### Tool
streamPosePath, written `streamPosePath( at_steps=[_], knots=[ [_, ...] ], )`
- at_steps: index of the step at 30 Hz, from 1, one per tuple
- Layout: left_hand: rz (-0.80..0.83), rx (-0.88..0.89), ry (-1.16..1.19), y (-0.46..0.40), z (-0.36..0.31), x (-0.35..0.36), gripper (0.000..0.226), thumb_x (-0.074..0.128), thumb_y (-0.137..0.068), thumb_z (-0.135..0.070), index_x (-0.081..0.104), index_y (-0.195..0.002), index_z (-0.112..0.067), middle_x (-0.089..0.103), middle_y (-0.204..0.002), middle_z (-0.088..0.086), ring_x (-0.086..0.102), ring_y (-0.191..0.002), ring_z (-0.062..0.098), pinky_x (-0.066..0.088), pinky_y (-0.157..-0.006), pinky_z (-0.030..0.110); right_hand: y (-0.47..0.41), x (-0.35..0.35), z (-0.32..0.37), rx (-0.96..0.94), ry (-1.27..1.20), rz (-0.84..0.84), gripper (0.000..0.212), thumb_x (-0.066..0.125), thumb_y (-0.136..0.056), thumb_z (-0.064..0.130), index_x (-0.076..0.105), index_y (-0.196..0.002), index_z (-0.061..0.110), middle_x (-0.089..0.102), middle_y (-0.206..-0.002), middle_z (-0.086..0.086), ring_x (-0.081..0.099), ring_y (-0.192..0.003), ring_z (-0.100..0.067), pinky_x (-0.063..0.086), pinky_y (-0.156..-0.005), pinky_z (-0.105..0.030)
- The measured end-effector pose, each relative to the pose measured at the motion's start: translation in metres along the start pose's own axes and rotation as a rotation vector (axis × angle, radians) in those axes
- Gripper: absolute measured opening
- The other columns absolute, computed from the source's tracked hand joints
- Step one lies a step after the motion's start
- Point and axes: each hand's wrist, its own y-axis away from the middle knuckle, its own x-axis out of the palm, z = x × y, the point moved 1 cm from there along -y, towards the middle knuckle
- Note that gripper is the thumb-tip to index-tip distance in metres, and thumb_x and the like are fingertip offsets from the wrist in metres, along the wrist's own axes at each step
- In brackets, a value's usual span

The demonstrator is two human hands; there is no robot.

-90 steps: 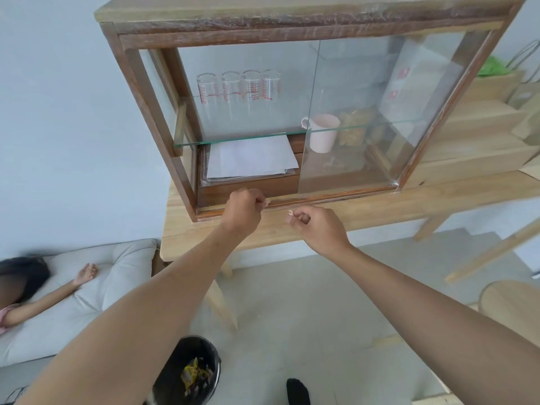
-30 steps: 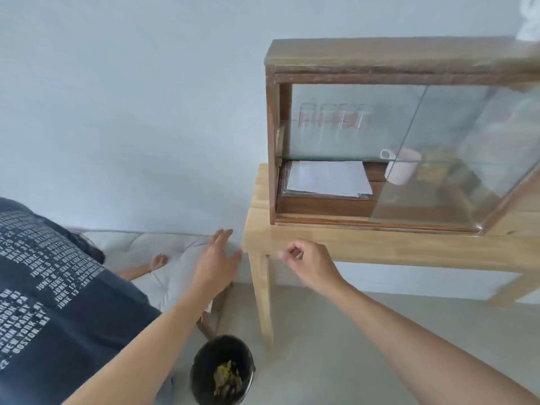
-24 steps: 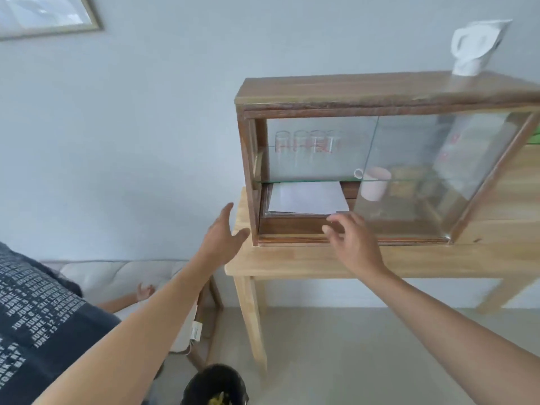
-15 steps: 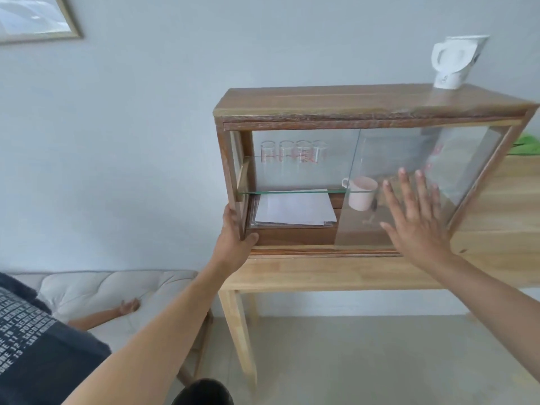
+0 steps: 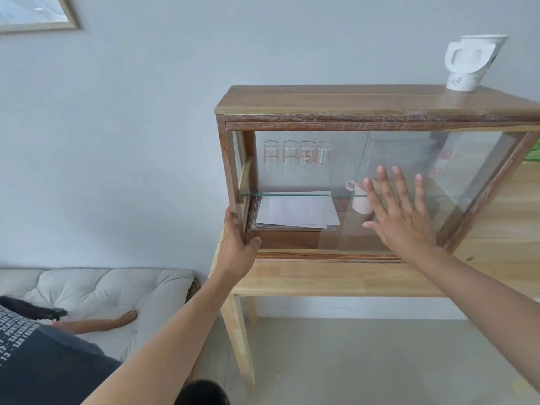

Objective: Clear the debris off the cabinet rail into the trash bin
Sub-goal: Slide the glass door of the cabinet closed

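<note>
Now I'm bracing the cabinet's left post (image 5: 233, 182) with my left hand (image 5: 238, 247) wrapped around it, while my right hand (image 5: 400, 217), 5 fingers spread, is pressing flat on the sliding glass door (image 5: 409, 159) (probably to slide it); the rail (image 5: 327, 254) looks clear, and the trash bin (image 5: 201, 393) is waiting near, lower left.

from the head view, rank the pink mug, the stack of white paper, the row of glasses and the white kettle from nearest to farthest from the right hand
Measured from the right hand:
1. Pink mug, just left of the fingers, behind the glass.
2. Stack of white paper, lower left.
3. Row of glasses, upper left shelf.
4. White kettle, on the cabinet top.
</note>
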Motion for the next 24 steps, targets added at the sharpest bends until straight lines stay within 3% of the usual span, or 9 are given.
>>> streamPosePath(
  at_steps=[7, 12, 14, 16, 18, 22, 24],
  knots=[
    [0.032, -0.002, -0.001, 0.0, -0.001, 0.0, 0.089, 0.066, -0.096, -0.013, 0.011, -0.15, -0.057, 0.056, -0.142, -0.01, 0.058, -0.122, 0.016, 0.043, -0.101, 0.032, -0.045, -0.013, 0.072, -0.092, -0.011, -0.038, 0.131, 0.087, -0.078, 0.054, 0.005, -0.172, 0.014, 0.0, -0.181, -0.012, 0.0, -0.165, -0.041, -0.005, -0.128, -0.071],
    [0.059, 0.028, -0.03, -0.001, 0.003, -0.007, 0.09, 0.065, -0.096, -0.013, 0.013, -0.132, -0.076, 0.051, -0.116, -0.053, 0.056, -0.104, -0.025, 0.037, -0.081, 0.003, -0.068, -0.022, 0.113, -0.109, -0.055, -0.046, 0.134, 0.086, -0.079, 0.055, -0.001, -0.172, 0.015, -0.003, -0.181, -0.01, -0.001, -0.166, -0.038, -0.009, -0.129, -0.068],
    [0.067, 0.027, -0.053, 0.001, 0.001, -0.007, 0.089, 0.065, -0.096, -0.013, 0.012, -0.136, -0.073, 0.05, -0.12, -0.054, 0.06, -0.109, -0.015, 0.039, -0.085, 0.006, -0.073, -0.024, 0.125, -0.109, -0.065, -0.05, 0.133, 0.086, -0.079, 0.054, 0.0, -0.172, 0.014, -0.003, -0.182, -0.009, -0.002, -0.166, -0.038, -0.008, -0.129, -0.068],
    [0.063, 0.005, -0.051, 0.004, -0.005, -0.007, 0.088, 0.065, -0.097, -0.015, 0.009, -0.15, -0.057, 0.052, -0.142, -0.028, 0.058, -0.123, 0.009, 0.041, -0.098, 0.024, -0.079, -0.026, 0.136, -0.107, -0.085, -0.056, 0.133, 0.086, -0.079, 0.053, 0.0, -0.172, 0.015, -0.002, -0.182, -0.009, -0.002, -0.166, -0.039, -0.006, -0.128, -0.069],
    [0.067, -0.007, -0.056, 0.005, -0.007, -0.007, 0.088, 0.066, -0.097, -0.017, 0.008, -0.155, -0.049, 0.047, -0.155, -0.009, 0.053, -0.134, 0.02, 0.041, -0.105, 0.034, -0.085, -0.028, 0.148, -0.111, -0.096, -0.054, 0.133, 0.086, -0.08, 0.053, -0.002, -0.172, 0.015, -0.003, -0.182, -0.009, -0.002, -0.166, -0.04, -0.005, -0.128, -0.07],
    [0.083, -0.016, -0.069, 0.007, -0.008, -0.012, 0.085, 0.065, -0.094, -0.015, 0.013, -0.145, -0.06, 0.047, -0.135, -0.032, 0.051, -0.124, 0.009, 0.04, -0.092, 0.014, -0.093, -0.028, 0.166, -0.104, -0.093, -0.062, 0.133, 0.085, -0.081, 0.054, -0.005, -0.171, 0.016, -0.007, -0.181, -0.008, -0.008, -0.166, -0.04, -0.007, -0.127, -0.071],
    [0.097, -0.019, -0.102, 0.008, -0.012, -0.015, 0.089, 0.065, -0.095, -0.015, 0.009, -0.148, -0.058, 0.044, -0.143, -0.026, 0.047, -0.125, 0.007, 0.039, -0.096, 0.017, -0.096, -0.028, 0.172, -0.095, -0.11, -0.068, 0.133, 0.085, -0.081, 0.053, -0.006, -0.171, 0.016, -0.008, -0.181, -0.008, -0.01, -0.166, -0.04, -0.009, -0.127, -0.071]
  ],
)
